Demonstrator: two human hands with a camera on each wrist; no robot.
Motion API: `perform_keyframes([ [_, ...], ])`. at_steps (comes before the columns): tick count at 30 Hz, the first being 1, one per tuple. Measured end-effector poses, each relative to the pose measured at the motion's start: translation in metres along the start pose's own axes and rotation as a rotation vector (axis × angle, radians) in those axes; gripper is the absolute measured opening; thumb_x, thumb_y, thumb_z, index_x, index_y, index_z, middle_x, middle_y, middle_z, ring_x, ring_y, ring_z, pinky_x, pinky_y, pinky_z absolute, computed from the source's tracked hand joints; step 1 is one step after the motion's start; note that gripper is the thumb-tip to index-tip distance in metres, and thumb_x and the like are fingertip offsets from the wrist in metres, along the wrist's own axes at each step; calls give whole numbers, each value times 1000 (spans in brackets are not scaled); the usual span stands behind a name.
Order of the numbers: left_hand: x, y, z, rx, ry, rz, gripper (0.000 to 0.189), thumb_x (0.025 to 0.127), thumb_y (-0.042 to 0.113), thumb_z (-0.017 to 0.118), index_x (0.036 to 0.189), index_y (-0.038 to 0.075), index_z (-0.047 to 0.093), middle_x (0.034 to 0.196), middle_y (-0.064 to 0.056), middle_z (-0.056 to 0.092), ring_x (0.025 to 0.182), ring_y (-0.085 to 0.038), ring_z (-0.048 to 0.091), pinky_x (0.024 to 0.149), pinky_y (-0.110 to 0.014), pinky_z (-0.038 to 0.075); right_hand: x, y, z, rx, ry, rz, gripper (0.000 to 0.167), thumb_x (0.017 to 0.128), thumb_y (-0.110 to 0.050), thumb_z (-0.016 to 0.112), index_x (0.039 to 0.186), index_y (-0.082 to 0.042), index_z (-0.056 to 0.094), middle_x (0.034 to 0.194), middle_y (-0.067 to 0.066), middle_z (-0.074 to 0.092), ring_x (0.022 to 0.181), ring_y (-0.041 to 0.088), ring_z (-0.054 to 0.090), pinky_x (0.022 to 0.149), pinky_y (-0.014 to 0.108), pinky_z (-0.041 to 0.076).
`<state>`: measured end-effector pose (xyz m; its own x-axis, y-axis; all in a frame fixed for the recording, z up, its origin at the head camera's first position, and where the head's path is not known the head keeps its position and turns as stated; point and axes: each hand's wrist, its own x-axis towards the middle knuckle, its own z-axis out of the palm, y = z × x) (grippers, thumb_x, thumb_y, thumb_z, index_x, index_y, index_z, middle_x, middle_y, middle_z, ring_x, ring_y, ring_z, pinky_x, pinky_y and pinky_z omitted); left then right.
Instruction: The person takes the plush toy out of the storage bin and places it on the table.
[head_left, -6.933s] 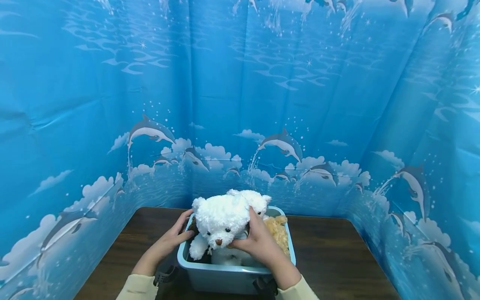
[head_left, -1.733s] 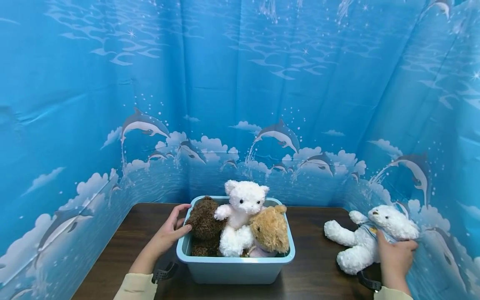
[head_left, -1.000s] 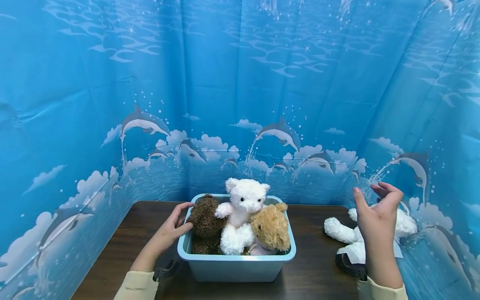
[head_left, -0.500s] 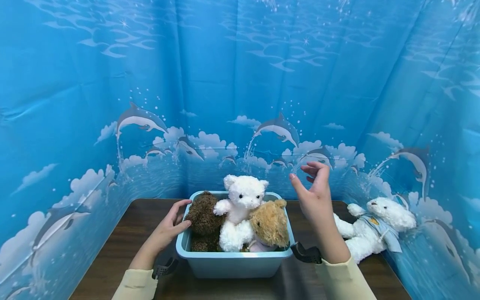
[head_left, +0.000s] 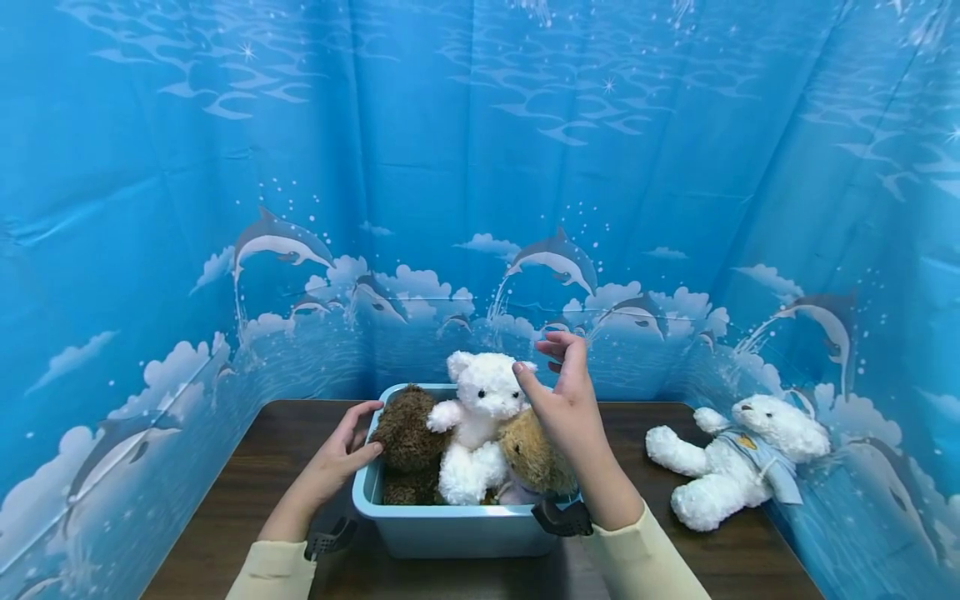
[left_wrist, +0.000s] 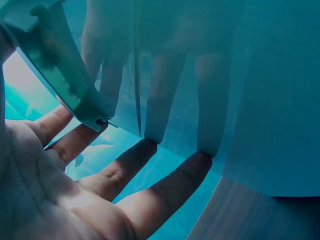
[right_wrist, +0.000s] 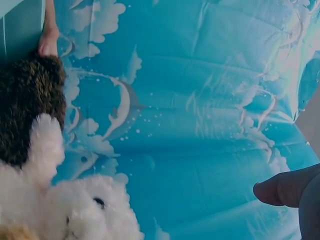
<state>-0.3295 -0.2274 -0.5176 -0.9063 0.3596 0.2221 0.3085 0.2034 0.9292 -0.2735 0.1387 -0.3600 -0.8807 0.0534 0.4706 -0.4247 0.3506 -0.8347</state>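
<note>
In the head view a light blue plastic bin (head_left: 472,533) holds a dark brown plush toy (head_left: 408,433), a white plush bear (head_left: 487,387) sitting up in the middle, and a tan plush toy (head_left: 528,454). My left hand (head_left: 330,467) is at the bin's left side; in the left wrist view its straight, spread fingers (left_wrist: 170,195) touch the outer wall. Nothing is in my right hand (head_left: 566,408), raised over the bin's right side with thumb and fingers apart, partly hiding the tan toy. A second white bear (head_left: 738,467), in a light blue top, lies on the table at right.
The dark wooden table (head_left: 225,500) is enclosed by a blue curtain (head_left: 420,167) printed with dolphins and clouds. The lying bear's head is close to the right-hand curtain. Both wrists wear black straps (head_left: 562,518).
The white bear in the blue top went from the bin to the table's right side, where my right hand released it. That hand then moved left over the bin. My left hand stays at the bin.
</note>
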Motion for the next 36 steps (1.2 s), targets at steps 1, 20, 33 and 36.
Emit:
perform_keyframes([
  [1, 0, 0, 0, 3, -1, 1, 68, 111, 16, 61, 167, 9, 24, 171, -30, 30, 155, -58, 38, 107, -42, 55, 0, 0, 1, -2, -3, 7, 65, 106, -30, 73, 156, -15, 35, 152, 10, 51, 148, 32, 48, 125, 58, 38],
  [20, 1, -1, -2, 24, 4, -8, 69, 110, 20, 62, 168, 12, 25, 174, -28, 26, 155, -59, 37, 114, -69, 47, 17, 56, 33, -83, -124, 227, 106, 90, -53, 88, 169, -19, 25, 169, 14, 29, 156, 40, 38, 115, 69, 42],
  [33, 1, -2, 0, -8, 22, -40, 69, 110, 21, 62, 168, 13, 25, 173, -28, 29, 156, -56, 39, 114, -66, 49, 24, 54, 38, -195, -225, 262, 107, 89, -36, 92, 171, -13, 28, 171, 23, 26, 156, 45, 40, 115, 68, 45],
  [36, 1, -1, 0, 0, 24, -34, 70, 110, 21, 62, 168, 12, 25, 174, -28, 28, 155, -57, 39, 114, -67, 48, 25, 52, 39, -237, -246, 260, 109, 87, -34, 95, 171, -13, 28, 168, 25, 29, 151, 45, 45, 113, 66, 48],
])
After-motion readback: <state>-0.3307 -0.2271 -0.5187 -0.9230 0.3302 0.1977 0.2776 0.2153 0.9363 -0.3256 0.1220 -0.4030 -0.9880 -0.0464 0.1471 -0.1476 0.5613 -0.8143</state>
